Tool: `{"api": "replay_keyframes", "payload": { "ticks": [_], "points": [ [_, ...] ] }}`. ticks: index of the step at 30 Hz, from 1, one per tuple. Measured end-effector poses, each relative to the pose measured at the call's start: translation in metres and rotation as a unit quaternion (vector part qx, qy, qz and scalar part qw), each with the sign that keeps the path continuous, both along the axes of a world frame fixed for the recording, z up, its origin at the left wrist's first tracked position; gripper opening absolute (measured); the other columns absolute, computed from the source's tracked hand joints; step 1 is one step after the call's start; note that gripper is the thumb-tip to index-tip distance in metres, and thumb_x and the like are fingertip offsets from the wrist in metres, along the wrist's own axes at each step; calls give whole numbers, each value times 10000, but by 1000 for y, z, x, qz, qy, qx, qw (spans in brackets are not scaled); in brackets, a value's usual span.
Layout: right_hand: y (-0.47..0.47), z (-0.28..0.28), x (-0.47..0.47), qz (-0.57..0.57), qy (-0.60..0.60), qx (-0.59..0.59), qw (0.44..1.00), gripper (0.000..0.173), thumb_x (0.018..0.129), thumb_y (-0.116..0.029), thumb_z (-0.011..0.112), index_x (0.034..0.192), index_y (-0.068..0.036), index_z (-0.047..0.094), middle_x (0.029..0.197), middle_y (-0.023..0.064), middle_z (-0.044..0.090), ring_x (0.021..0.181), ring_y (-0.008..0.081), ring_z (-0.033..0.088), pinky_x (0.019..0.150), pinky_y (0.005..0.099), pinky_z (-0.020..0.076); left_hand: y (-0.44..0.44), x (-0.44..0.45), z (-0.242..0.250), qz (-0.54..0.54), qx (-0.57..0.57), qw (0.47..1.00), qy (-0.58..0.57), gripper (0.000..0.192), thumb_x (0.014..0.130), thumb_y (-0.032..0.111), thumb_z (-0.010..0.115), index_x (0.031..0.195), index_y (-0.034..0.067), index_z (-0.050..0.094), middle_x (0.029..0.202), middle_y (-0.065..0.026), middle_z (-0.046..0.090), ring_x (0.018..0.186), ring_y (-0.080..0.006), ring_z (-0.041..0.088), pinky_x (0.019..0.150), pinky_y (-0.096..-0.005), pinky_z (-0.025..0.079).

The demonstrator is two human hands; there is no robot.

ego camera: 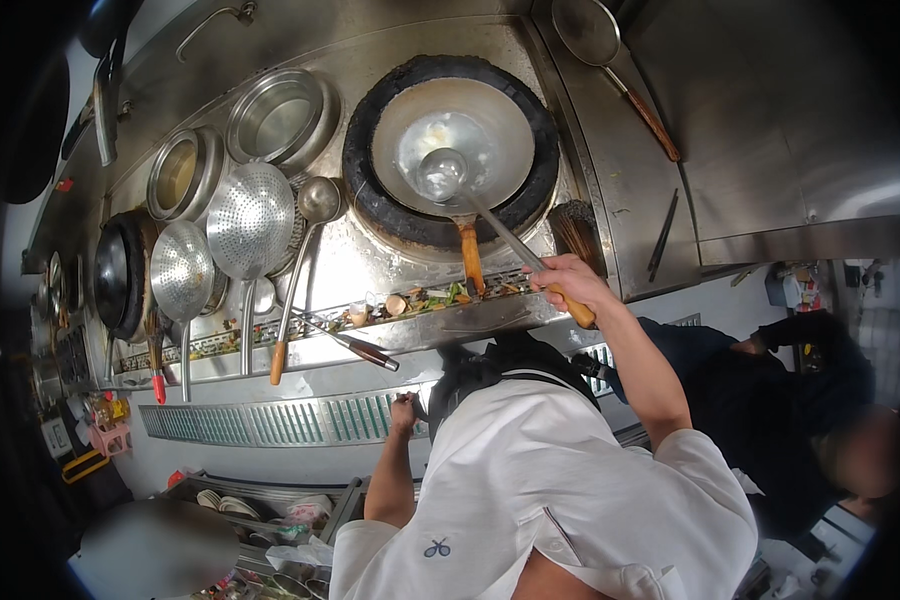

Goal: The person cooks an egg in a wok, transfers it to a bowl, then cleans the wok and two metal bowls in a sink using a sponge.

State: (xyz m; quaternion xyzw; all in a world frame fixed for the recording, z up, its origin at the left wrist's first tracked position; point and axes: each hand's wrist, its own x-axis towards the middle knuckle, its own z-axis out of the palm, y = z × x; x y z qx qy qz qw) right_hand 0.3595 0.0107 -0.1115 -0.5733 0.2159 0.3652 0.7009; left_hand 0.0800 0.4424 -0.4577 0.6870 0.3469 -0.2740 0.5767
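Note:
A wok with a wooden handle rests in the black ring of a range burner. Clear liquid with something whitish lies in its bottom. My right hand is closed around the handle of a metal ladle, whose bowl is down in the wok. Down at my left side, near the dark apron or trousers, is my left hand; its fingers look curled, but whether it holds anything cannot be told.
Left of the wok stand two metal pots, perforated skimmers, another ladle and a second wok. Food scraps and eggshells litter the front gutter. A strainer and chopsticks lie right. A person is at right.

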Motion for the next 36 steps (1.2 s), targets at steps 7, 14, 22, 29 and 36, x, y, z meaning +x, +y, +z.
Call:
{"api": "replay_keyframes", "payload": {
  "ticks": [7,14,22,29,36],
  "points": [
    [21,7,-5,-31,8,102,994,311,923,-51,620,1220,42,596,864,66,628,459,53,469,383,205,348,-2,-1,7,-102,75,992,0,292,980,349,570,884,84,647,709,-29,611,610,-139,593,519,-326,448],
    [44,29,-26,18,-5,112,994,374,927,-51,628,1289,35,589,830,56,627,437,61,486,363,223,371,-11,3,28,58,-18,996,71,203,986,306,600,916,118,635,699,9,572,591,-130,553,475,-308,413],
    [82,20,-56,189,-109,-77,973,334,943,-54,622,1267,21,590,798,102,666,484,150,586,409,303,470,-8,8,26,64,-35,995,61,147,978,256,658,887,143,635,709,32,555,584,-104,522,480,-279,388],
    [82,17,-77,215,-437,-321,812,378,880,-59,661,1240,39,602,768,264,662,664,448,648,628,498,520,-2,-5,6,68,-40,996,33,178,996,283,623,876,153,634,707,36,548,584,-103,521,484,-278,385],
    [54,32,-58,100,-178,-200,958,417,941,-82,660,1340,17,593,666,19,585,490,50,525,411,247,449,-6,-13,13,33,0,999,42,289,1010,380,549,857,145,617,647,17,527,502,-118,494,421,-294,344]
  ]
}}
